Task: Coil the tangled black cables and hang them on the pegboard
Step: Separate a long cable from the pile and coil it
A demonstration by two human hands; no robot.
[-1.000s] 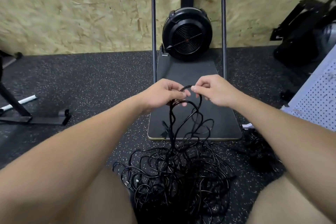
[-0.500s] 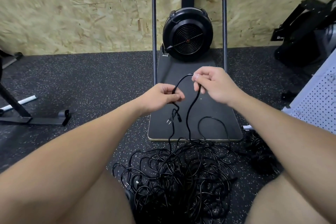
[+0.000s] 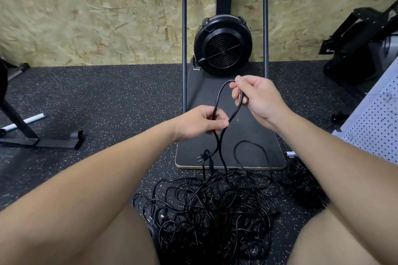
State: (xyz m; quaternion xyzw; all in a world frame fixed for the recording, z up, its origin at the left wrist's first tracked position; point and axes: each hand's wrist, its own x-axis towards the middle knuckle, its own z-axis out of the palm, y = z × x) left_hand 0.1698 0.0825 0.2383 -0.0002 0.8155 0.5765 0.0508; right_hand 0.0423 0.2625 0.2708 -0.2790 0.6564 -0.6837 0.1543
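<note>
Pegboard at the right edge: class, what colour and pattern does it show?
White pegboard, dotted with rows of small dark holes; the head view shows it.

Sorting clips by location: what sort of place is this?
Probably a home or garage gym: black speckled rubber floor, a round black fan-wheel exercise machine on a dark platform, and bare chipboard walls.

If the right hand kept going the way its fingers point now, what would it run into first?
The right hand points left and slightly away, pinching the top of the black cable loop. Beyond the fingertips, the first thing in line appears to be the left upright bar of the black frame, though depth is hard to judge here.
</note>
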